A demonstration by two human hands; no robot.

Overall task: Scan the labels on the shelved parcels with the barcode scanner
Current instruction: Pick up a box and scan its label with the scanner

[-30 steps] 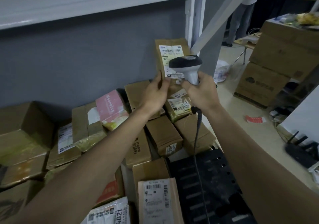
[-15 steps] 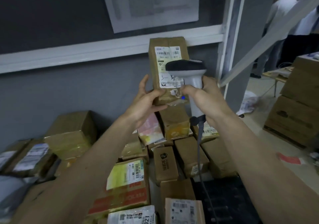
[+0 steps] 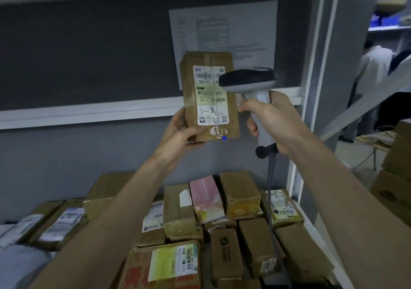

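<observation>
Now the left hand (image 3: pixel 180 136) grips the bottom corner of a brown cardboard parcel (image 3: pixel 209 95), thumb across its taped front, holding it upright, higher against the grey back wall than half a second ago. Its white shipping label (image 3: pixel 210 95) faces the viewer, with "3—3" handwritten low on it, and a small blue dot shows at the lower edge. Just right of it, the right hand (image 3: pixel 273 121) is wrapped around the pale grey grip of the barcode scanner (image 3: pixel 249 81), whose dark rounded head overlaps the label's right edge; its grey cable (image 3: pixel 270 188) hangs straight down. Below both hands, tape-glossed cartons and a pink box (image 3: pixel 206 197) lie packed on the shelf. A printed paper sheet (image 3: pixel 224 30) behind the parcel has come into fuller view.
</observation>
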